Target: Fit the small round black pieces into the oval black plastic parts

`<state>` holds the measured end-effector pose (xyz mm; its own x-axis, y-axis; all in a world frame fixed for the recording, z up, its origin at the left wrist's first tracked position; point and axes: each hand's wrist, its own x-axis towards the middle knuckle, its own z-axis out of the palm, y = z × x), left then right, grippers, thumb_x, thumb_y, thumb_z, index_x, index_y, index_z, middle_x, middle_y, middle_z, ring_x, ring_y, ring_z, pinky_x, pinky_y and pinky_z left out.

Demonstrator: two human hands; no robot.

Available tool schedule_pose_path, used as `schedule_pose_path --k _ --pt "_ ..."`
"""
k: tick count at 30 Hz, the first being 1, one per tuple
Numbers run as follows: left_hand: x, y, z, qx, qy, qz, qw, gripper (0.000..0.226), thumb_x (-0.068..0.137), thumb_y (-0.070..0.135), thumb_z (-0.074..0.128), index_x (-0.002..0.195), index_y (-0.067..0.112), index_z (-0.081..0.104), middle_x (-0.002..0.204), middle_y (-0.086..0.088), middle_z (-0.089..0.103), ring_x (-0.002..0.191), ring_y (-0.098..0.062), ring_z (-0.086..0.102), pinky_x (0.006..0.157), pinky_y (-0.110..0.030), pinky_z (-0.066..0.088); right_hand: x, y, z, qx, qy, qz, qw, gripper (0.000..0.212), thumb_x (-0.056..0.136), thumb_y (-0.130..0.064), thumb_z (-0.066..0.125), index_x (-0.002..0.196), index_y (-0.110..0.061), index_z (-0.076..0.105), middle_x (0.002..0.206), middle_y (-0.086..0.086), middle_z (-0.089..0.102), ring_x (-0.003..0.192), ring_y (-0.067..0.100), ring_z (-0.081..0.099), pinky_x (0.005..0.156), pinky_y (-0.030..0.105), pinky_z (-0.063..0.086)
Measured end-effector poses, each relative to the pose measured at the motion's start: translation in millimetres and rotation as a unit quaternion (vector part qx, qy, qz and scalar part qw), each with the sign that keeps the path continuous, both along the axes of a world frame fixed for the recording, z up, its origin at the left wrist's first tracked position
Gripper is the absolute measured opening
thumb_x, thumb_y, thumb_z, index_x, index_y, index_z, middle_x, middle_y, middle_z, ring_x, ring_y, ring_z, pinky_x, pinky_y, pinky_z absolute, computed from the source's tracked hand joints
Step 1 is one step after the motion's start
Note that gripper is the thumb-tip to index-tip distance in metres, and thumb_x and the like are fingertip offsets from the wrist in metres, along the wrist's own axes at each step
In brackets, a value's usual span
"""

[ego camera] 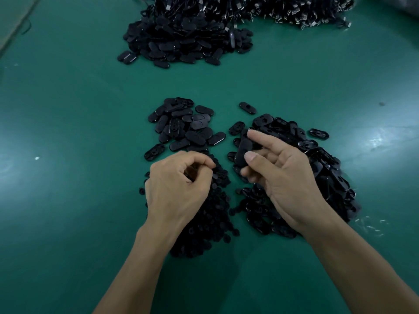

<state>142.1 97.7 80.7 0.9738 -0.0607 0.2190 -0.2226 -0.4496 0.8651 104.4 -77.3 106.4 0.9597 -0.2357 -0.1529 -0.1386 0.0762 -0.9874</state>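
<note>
My right hand (283, 177) holds one oval black plastic part (243, 150) between thumb and fingers, lifted above a heap of oval parts (326, 173) on the right. My left hand (179, 184) is curled over a heap of small round black pieces (210, 223), fingertips pinched together at the heap's top; what lies between the fingertips is hidden. A third heap of oval parts (186, 128) lies just beyond my left hand.
The work surface is a green mat (68, 132). A large pile of oval parts with cables (188, 35) lies at the back, more cabled pieces (299, 10) at back right. One stray oval part (247, 108) lies between the near heaps.
</note>
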Motion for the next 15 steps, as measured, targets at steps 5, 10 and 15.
schedule_pose_path --k 5,10,15 --pt "-1.1 -3.8 0.0 -0.043 0.024 -0.024 0.998 0.019 0.081 0.024 0.061 0.077 0.039 0.073 0.072 0.016 0.071 0.058 -0.01 0.063 0.052 -0.028 0.047 -2.0 5.1 3.0 0.079 0.004 0.005 0.997 0.018 0.093 -0.008 0.066 0.108 -0.018 0.069 0.083 0.01 0.074 0.076 0.023 0.074 0.065 0.023 0.055" --pt "-1.9 -3.5 4.3 -0.168 0.059 -0.069 0.982 0.018 0.083 0.036 0.065 0.098 0.041 0.074 0.081 0.006 0.075 0.071 -0.018 0.069 0.059 -0.024 0.055 -3.0 8.8 2.7 0.08 0.013 0.02 0.996 0.011 0.1 -0.014 0.059 0.109 -0.01 0.063 0.095 0.014 0.077 0.086 0.03 0.076 0.068 0.026 0.057" --pt "-0.6 -4.0 3.1 -0.175 0.081 -0.088 0.977 0.017 0.081 0.043 0.072 0.095 0.035 0.076 0.083 0.008 0.077 0.074 -0.016 0.073 0.066 -0.028 0.059 -5.2 10.9 1.1 0.076 0.024 0.03 0.996 0.011 0.1 -0.017 0.059 0.107 -0.009 0.06 0.096 0.012 0.078 0.087 0.027 0.076 0.069 0.024 0.057"
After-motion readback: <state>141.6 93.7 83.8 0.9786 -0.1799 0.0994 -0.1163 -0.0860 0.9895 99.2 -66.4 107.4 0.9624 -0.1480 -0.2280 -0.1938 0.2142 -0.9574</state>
